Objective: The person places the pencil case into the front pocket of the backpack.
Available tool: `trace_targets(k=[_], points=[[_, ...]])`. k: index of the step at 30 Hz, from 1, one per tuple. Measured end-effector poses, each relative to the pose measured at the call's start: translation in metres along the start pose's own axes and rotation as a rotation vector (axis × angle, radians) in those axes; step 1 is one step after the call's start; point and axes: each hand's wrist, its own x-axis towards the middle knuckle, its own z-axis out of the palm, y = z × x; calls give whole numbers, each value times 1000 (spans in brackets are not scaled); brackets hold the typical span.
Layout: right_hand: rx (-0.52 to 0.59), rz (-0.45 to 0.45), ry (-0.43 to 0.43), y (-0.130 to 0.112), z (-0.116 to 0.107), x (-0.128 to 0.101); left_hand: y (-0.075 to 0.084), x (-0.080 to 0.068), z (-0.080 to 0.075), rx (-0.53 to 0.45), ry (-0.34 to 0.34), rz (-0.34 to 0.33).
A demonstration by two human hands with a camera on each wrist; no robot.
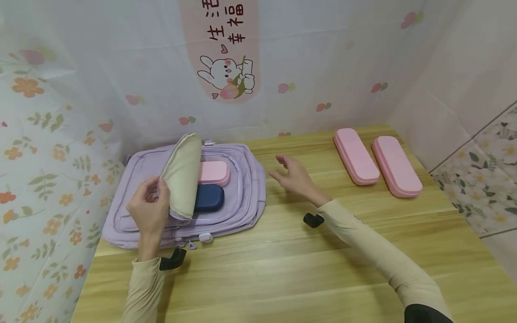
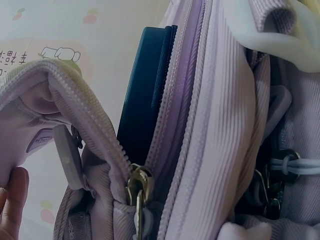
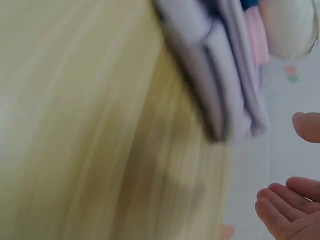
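A lavender backpack [image 1: 252, 188] lies flat on the table with its front pocket unzipped. My left hand [image 1: 150, 204] pinches the edge of the pocket's flap [image 1: 183, 177] and holds it raised, its cream lining showing. Inside the pocket lie a pink case [image 1: 214, 172] and a navy blue case [image 1: 210, 198], both partly hidden by the flap. In the left wrist view the navy case [image 2: 142, 85] stands between zipper edges. Over the table just right of the backpack, my right hand [image 1: 295, 176] has its thumb and fingers apart, with nothing between them.
Two pink cases, one nearer [image 1: 356, 157] and one farther right [image 1: 396, 166], lie side by side at the table's right back. A printed cloth [image 1: 303, 58] hangs behind the wood-grain table [image 1: 266, 278]. White buckles [image 1: 206, 237] sit along the backpack's near side.
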Motion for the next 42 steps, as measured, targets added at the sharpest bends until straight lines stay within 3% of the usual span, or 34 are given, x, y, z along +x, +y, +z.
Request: trace_targets(k=[9, 15, 22, 26, 31, 38, 42], points=[[-112, 56, 59, 36, -43, -20, -1, 0, 2, 9, -6, 5], [-120, 132, 119, 54, -69, -31, -1, -1, 2, 17, -5, -7], [-206, 170, 245, 78, -96, -45, -2, -2, 1, 29, 10, 2], [-245, 236, 286, 89, -110, -56, -1, -2, 1, 25, 10, 5], [-267, 332, 310, 105, -120, -72, -4, -3, 3, 27, -1, 12], [-278, 379, 356, 116, -121, -86, -21, -2, 6, 36, -2, 3], [-281, 422, 335, 122, -121, -91, -20, -2, 7, 32, 0, 8]])
